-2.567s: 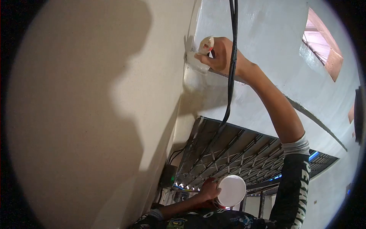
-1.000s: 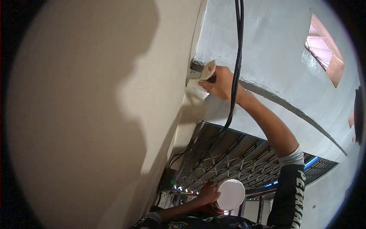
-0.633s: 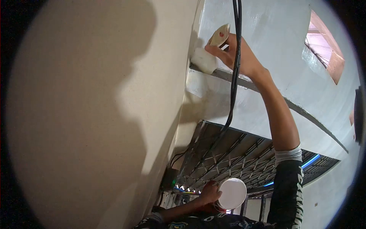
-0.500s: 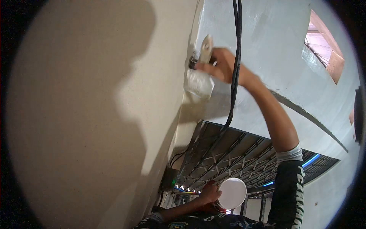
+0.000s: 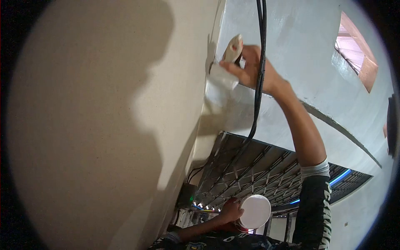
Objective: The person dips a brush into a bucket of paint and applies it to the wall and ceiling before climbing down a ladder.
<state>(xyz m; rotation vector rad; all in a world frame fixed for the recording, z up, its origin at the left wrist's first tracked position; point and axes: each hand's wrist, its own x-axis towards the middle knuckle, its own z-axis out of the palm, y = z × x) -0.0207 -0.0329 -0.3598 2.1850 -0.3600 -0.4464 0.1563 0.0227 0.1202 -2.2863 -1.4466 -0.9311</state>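
My right hand (image 5: 254, 68) grips a paintbrush (image 5: 233, 49) by its pale handle, raised against the upper wall. The wide bristles, loaded with white, touch the wall right at the corner. White paint (image 5: 221, 93) shows wet below the bristles, next to a bare beige patch (image 5: 210, 123). Down low, my left hand (image 5: 231, 211) holds a paint bucket (image 5: 255, 211) by its rim, with the thumb over the edge. White paint fills the view inside the bucket's mouth.
Two black cables (image 5: 259, 83) hang down in front of my right wrist. A beige wall (image 5: 91, 125) stands at the left, with a shadow on it. A metal lattice gate (image 5: 250, 166) lies below the painted wall (image 5: 300, 41). A square opening (image 5: 352, 50) is at upper right.
My right hand has moved the paintbrush slightly upward and to the right along the corner, its handle now tilted more to the right. My left hand and the bucket have barely moved.
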